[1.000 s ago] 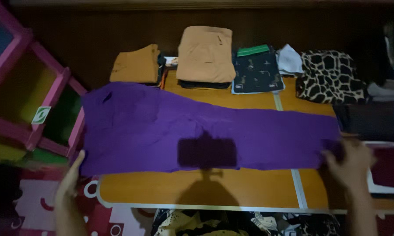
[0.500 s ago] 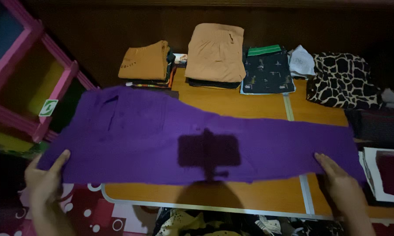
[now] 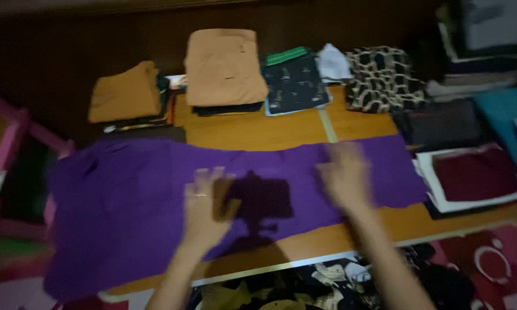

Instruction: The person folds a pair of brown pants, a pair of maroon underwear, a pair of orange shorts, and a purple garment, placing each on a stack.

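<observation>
On the desk (image 3: 281,138), I see both hands flat on the purple trousers (image 3: 126,195): left hand (image 3: 204,209) and right hand (image 3: 344,175), fingers spread, gripping nothing.

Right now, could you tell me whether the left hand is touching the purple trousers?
Touching. The head view shows the left hand lying flat, fingers spread, on the purple trousers with no gap visible, though the picture is blurred.

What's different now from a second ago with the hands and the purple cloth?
Both hands let go of the ends of the purple cloth and moved inward. The left hand and right hand now lie open, flat on its middle. The cloth is still spread across the wooden table; the folded stacks behind stayed in place.
</observation>
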